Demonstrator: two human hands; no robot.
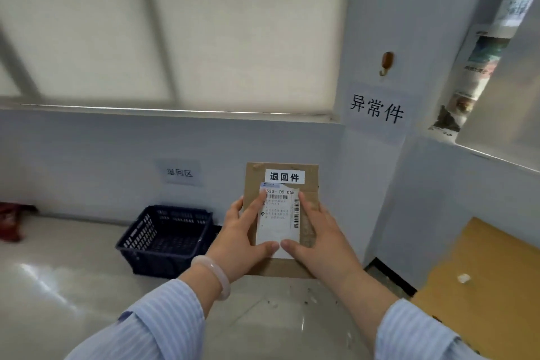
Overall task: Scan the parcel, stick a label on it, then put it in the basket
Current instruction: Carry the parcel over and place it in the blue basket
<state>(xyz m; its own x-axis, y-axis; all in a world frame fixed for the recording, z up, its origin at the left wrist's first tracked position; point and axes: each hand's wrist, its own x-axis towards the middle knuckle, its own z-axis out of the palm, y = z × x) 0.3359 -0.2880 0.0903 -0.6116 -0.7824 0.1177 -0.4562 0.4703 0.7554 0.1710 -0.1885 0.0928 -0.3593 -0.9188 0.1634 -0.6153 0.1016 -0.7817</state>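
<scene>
Right, both hands are up on the parcel [281, 213], a flat brown cardboard piece held upright in front of the pale wall. The left hand [241, 238] grips its left edge, thumb pressed on the white shipping slip [279, 221]; the right hand [314, 238] clasps the right side, thumb meeting it at the slip's lower edge. A white label [284, 177] sits stuck near the top. The dark blue basket [166, 238] waits on the floor, lower left.
</scene>
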